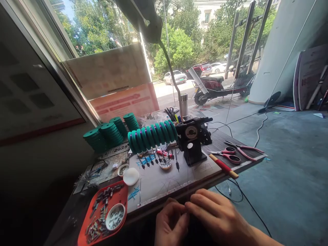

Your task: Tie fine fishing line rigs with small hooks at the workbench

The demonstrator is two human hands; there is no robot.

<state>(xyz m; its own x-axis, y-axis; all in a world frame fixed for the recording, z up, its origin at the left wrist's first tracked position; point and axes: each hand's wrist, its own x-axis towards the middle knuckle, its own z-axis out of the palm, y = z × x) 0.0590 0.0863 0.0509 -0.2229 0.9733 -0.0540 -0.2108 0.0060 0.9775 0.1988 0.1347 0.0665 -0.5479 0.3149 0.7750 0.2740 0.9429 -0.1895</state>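
Observation:
My left hand [172, 220] and my right hand [214, 213] meet at the front edge of the table, fingertips pinched close together. A thin line [188, 181] runs down to them from the black winding device [192, 136]. What each hand pinches is too small to make out. Beyond them, a row of green spools [152, 136] extends to the left of the device, with several small dark pieces [177, 164] hanging below it. A small bowl of silvery beads [165, 163] stands under the spools.
A red tray [84, 223] with metal parts and a bowl of beads [115, 217] sits at the left front. Scissors [228, 154], pliers [243, 149] and a red-wrapped stick [224, 166] lie at the right. Stacked green spools [111, 134] stand behind left.

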